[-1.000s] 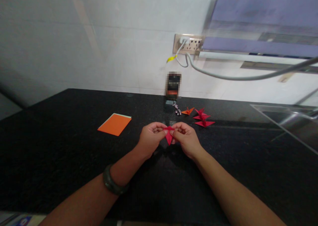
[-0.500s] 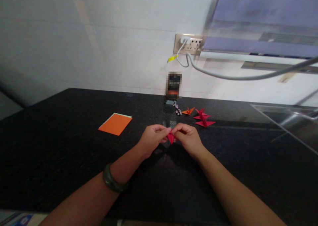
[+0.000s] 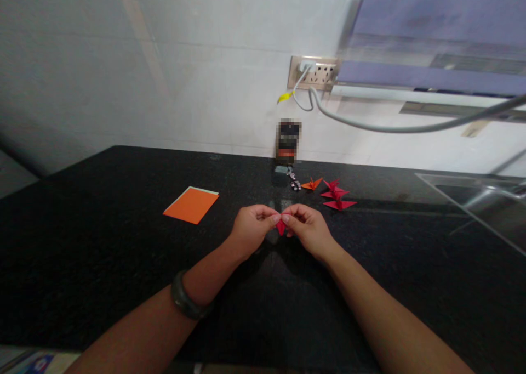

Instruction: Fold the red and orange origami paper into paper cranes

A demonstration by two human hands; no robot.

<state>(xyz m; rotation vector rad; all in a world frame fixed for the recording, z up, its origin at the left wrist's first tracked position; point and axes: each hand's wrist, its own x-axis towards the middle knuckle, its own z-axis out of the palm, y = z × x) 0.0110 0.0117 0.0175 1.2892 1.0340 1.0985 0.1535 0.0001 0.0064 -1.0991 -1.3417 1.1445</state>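
Observation:
A small folded piece of red paper is pinched between both my hands just above the black countertop. My left hand grips its left side with curled fingers. My right hand pinches its right side, thumb and fingertips meeting the left hand's. Most of the red paper is hidden by the fingers. A dark band sits on my left wrist.
A stack of orange paper sheets lies to the left. Folded red paper cranes and one orange crane sit behind my hands, near a small dark object at the wall. A wall socket has a cable hanging from it. A sink is at right.
The red paper has been folded in tighter, so less of it shows below my fingers. Both hands have closed together over it and stayed in place.

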